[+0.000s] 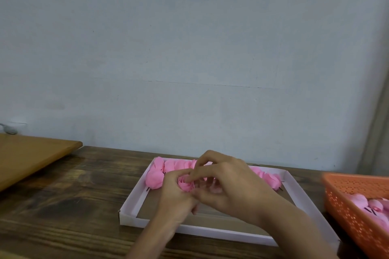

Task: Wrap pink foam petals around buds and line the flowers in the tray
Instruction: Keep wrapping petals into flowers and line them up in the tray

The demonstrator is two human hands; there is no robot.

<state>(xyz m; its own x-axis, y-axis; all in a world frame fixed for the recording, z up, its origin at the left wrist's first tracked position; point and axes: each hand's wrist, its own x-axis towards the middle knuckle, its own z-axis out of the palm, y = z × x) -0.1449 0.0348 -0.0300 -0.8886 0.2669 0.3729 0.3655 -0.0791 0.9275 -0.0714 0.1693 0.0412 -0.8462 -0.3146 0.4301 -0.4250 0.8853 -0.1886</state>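
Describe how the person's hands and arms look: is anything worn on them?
Both hands are bare: the left hand and right hand show no gloves. I see no rings, though blur may hide a thin one. Both forearms are uncovered as far as the picture's lower edge: no sleeve, watch or bracelet is visible.

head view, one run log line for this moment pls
step: wrapping petals | left hand: grip on flower | right hand: fingers on flower | tray: flowers along far wall | basket: right of tray
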